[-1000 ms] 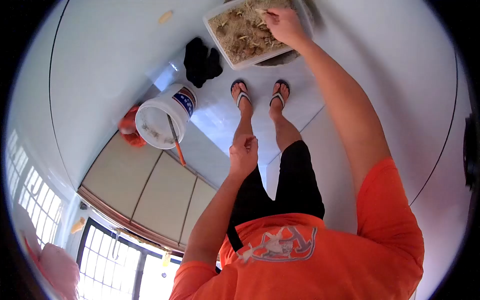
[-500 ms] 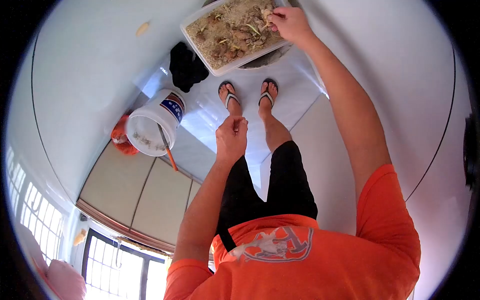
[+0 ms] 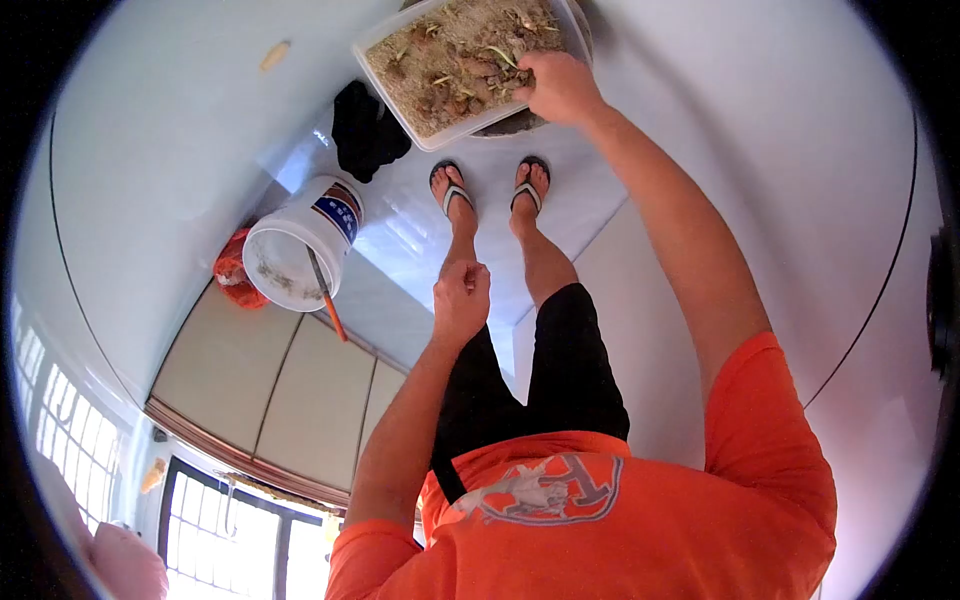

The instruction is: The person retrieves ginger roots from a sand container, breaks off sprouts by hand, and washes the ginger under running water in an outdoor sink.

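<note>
- Top centre: a translucent tub (image 3: 468, 128) of loose sand (image 3: 408, 106) and brown lumps (image 3: 482, 72), probably heavy; lift by opposite sides.
- Pale shoots (image 3: 502, 56) look brittle; pinch the lumps' thicker bodies.
- Your right hand (image 3: 557, 88) dips into the tub's lower right; what that grip holds is hidden.
- Your left hand (image 3: 462, 300), mid-frame, curls narrow; contents unclear.

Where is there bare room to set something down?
Bare floor shows between the white bucket and the left sandal, with a narrower strip between it and the right sandal. It is crowded left of the tub, by the black bundle, and beside the bucket, by the red bag. The right hand occupies the tub's right side.
</note>
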### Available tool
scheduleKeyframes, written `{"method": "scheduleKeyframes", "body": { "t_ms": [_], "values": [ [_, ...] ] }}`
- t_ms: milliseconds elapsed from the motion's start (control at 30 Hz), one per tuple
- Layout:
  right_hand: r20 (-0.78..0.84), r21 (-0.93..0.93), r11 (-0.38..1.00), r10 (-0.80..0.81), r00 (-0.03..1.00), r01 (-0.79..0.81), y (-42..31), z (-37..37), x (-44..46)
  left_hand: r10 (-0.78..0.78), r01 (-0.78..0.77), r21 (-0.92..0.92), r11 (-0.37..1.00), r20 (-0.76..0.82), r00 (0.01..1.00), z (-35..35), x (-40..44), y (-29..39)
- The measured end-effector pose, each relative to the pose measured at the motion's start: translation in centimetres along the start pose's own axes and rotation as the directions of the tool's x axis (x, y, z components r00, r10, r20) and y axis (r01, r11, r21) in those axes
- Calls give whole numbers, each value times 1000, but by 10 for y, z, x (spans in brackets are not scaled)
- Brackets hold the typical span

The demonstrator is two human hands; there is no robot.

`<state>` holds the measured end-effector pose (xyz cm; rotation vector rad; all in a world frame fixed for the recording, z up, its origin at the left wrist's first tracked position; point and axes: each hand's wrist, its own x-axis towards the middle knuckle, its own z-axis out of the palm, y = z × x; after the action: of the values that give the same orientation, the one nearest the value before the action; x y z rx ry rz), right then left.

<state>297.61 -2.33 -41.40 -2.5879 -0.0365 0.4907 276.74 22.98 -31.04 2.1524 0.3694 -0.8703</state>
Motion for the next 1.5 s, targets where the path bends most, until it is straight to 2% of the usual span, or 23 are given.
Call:
{"method": "scheduleKeyframes", "body": {
  "t_ms": [67, 167, 300, 367, 467, 567, 667, 767, 867, 1067, 1167, 1267, 1367, 1467, 1500],
  "values": [
    [-7, -51, 999, 9, 1000, -9, -6, 11, -3, 33, -33, 23, 999, -6, 999, 0, -5, -7],
    [45, -15, 999, 39, 998, -39, -3, 14, 4, -22, 22, -43, 999, -12, 1000, 0, -7, -4],
    [-13, 296, 955, -26, 1000, 29, 22, 14, 9, -16, 15, -67, 998, -13, 1000, 0, -7, -14],
    [-10, 482, 876, 4, 1000, 1, 39, 18, 9, -66, 66, -108, 992, 5, 998, 3, -7, -20],
    [167, 661, 733, 65, 984, -160, 46, 6, 10, -30, 29, -52, 998, -5, 1000, 2, -8, -18],
    [271, 820, 510, 55, 961, -261, 42, -8, 4, -42, 43, -35, 998, 7, 999, 3, -7, -20],
    [390, 810, 428, 117, 913, -401, 39, -15, 2, 8, -8, -20, 1000, -26, 1000, 0, -7, -11],
    [411, 854, 326, 55, 910, -406, 47, -13, 0, 14, -16, -64, 998, -22, 1000, -1, -5, -11],
    [368, 887, 288, 35, 929, -362, 49, -6, -2, -15, 14, -94, 995, -3, 1000, -3, -3, -13],
    [212, 911, 353, 48, 976, -215, 39, -5, -8, -11, 11, -54, 998, -1, 1000, -4, -1, -18],
    [77, 873, 477, 74, 994, -103, 40, 9, -7, -52, 52, -86, 995, 8, 999, -5, 0, -11],
    [24, 821, 565, 110, 994, -83, 34, 14, -7, -3, 4, -85, 996, 8, 1000, -8, 2, -5],
    [1, 784, 618, 107, 994, -68, 34, 18, -6, -59, 61, -128, 990, 15, 998, -6, 4, -7],
    [-27, 853, 518, 168, 985, -65, 29, 21, -7, -20, 20, -118, 993, 1, 1000, -8, 5, -5],
    [-53, 797, 601, 181, 982, -68, 32, 25, -5, -16, 15, -108, 994, -1, 1000, -9, 6, -6]
  ]
}}
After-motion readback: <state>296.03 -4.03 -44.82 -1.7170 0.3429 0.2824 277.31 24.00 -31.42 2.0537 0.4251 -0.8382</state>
